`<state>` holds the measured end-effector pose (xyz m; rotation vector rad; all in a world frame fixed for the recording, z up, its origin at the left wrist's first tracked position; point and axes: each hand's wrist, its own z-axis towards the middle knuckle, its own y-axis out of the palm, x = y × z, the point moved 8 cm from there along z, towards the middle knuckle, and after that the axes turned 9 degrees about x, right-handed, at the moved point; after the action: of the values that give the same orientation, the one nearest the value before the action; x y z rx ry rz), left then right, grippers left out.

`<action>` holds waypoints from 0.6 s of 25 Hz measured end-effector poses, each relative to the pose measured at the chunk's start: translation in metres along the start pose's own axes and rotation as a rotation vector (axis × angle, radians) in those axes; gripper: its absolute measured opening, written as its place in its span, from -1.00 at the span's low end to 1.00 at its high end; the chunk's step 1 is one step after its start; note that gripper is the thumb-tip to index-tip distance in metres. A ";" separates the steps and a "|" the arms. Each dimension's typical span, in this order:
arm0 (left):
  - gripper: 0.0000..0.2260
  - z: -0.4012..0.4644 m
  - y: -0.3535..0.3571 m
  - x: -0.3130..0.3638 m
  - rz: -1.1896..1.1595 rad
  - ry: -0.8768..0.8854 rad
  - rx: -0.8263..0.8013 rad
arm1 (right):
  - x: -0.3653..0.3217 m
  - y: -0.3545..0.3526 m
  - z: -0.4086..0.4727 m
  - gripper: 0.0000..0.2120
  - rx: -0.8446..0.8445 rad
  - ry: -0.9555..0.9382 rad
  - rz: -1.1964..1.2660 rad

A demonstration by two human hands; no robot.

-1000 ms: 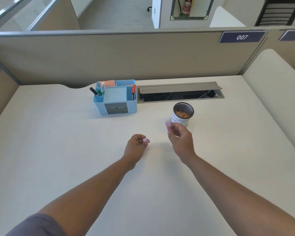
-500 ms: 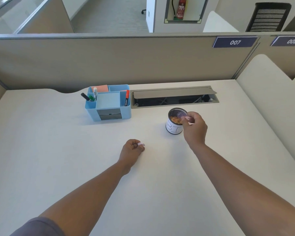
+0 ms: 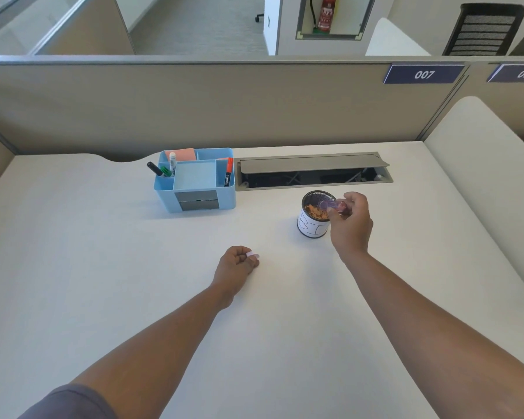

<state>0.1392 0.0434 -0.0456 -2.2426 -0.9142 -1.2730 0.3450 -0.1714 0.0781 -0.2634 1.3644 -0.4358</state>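
Observation:
A small round bin [image 3: 313, 228], black mesh with a white label, stands on the white desk [image 3: 103, 267] and holds brownish shavings. My right hand [image 3: 350, 225] is beside its right rim and pinches a clear purple plastic piece [image 3: 330, 204] tilted over the bin's mouth. My left hand [image 3: 236, 267] rests on the desk to the bin's front left, fingers curled round a small pale pink piece [image 3: 252, 254].
A light blue desk organiser [image 3: 195, 181] with markers and sticky notes stands at the back centre. To its right an open grey cable tray [image 3: 313, 172] is set into the desk. A beige partition [image 3: 194, 104] closes the back; a cream panel [image 3: 478, 164] borders the right.
My right hand moved from in front of the bin up to its right rim, carrying the purple piece over the opening. The left hand stayed put on the desk.

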 end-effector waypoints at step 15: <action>-0.94 -0.002 -0.001 0.000 0.019 -0.003 -0.003 | -0.031 0.017 0.014 -0.85 -0.154 -0.280 -0.076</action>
<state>0.1376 0.0430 -0.0443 -2.2500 -0.8905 -1.2639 0.3569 -0.1430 0.1012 -0.4863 1.1169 -0.3427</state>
